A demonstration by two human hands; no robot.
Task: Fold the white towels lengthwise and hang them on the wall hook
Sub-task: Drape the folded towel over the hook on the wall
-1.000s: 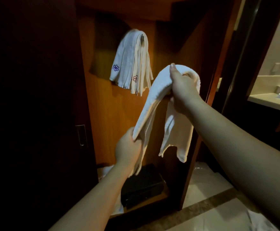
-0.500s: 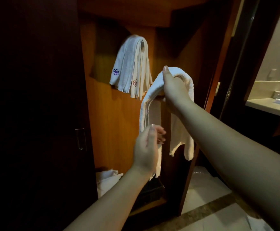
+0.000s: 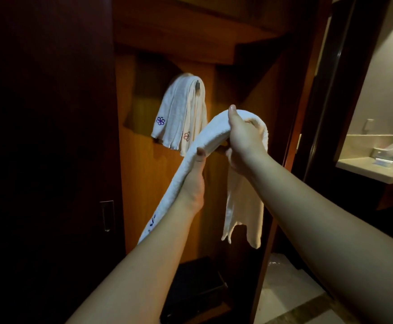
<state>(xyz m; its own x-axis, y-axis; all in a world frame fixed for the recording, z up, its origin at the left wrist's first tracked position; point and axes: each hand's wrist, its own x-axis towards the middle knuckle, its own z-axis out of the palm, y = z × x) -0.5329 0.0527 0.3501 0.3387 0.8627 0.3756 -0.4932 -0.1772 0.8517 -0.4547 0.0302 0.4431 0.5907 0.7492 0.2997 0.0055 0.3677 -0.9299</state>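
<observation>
Now, mid-frame, our right hand [image 3: 245, 139] grips the bend of a long folded white cotton towel [image 3: 210, 134] while our left hand [image 3: 194, 181] clasps its lower length; next, we likely drape it over the dark wall hook [image 3: 197, 86] above.

Both arms reach out. The right hand [image 3: 244, 136] is up high, fingers curled tight. The left hand [image 3: 194, 181] grips lower down.

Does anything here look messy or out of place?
Nothing much. The hanging towels drape unevenly on the hook, and the towel held by the left hand and right hand ends raggedly.
</observation>
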